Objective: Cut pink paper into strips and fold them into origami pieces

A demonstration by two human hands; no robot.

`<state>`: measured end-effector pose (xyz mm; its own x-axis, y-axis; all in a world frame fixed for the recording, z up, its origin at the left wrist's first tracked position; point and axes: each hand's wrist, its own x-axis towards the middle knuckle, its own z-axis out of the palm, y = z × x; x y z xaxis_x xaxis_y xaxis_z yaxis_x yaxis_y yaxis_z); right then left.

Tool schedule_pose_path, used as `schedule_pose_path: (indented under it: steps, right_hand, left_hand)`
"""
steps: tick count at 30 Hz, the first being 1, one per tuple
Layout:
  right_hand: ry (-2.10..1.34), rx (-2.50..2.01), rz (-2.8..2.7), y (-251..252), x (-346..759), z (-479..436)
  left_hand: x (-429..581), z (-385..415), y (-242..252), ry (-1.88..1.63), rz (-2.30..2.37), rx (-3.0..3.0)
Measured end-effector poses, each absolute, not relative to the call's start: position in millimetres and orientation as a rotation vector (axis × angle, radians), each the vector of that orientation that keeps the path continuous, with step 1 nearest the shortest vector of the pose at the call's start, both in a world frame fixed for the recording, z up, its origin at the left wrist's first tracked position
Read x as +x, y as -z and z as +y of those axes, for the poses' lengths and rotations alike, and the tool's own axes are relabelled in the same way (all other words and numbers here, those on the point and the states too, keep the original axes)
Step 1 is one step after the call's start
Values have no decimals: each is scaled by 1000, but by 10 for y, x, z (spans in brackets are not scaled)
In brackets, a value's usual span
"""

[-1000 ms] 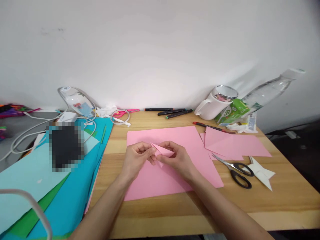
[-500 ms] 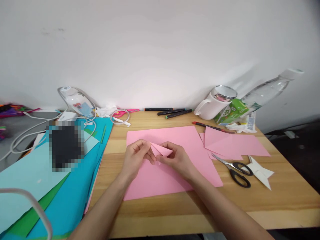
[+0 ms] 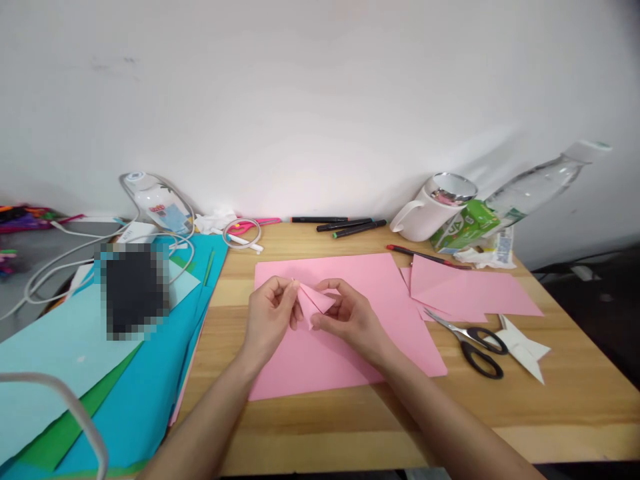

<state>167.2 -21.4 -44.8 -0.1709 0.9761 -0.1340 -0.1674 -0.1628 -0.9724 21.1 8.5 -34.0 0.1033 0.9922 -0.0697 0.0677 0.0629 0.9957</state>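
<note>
A small folded piece of pink paper (image 3: 316,301) with pointed corners is held between my two hands, above a large pink sheet (image 3: 350,360) lying on the wooden table. My left hand (image 3: 273,313) pinches its upper left corner between thumb and fingers. At its right and lower edge, my right hand (image 3: 347,313) grips it with thumb and fingertips. Part of the fold is hidden behind the fingers. To the right, black-handled scissors (image 3: 480,347) lie partly open beside a white folded paper shape (image 3: 525,350).
Cut pink pieces (image 3: 475,290) lie right of the sheet. Behind stand a white mug (image 3: 425,210), a green carton (image 3: 465,227) and a clear bottle (image 3: 540,180). Several markers (image 3: 345,225) lie by the wall. Coloured sheets (image 3: 150,393) and a white cable (image 3: 65,393) occupy the left.
The folded pink paper has turned, its right tip moving left and more of its lower point showing. My right hand has shifted slightly left; the left still pinches the corner.
</note>
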Motion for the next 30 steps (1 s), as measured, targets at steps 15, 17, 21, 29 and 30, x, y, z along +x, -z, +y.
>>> schedule_pose_path:
  steps: [15,17,21,29,30]
  right_hand:
    - [-1431,-1161,-1107,493,1645,-199]
    - [-1427,-1189,-1057,493,1634,-203]
    - [-1407,-1314,-952,486,1613,-211]
    - [-1495,-1233,-903,452,1608,-227]
    - [-1469,-1249,-921,452,1605,-232]
  left_hand:
    - [185,96,336,-1010,1041,1157]
    - [204,79,334,-993,1061,1189]
    - [245,41,328,-975,1080,1249]
    - [277,19,294,-1015,1107,1229]
    - [278,18,311,-1028,1115,1218]
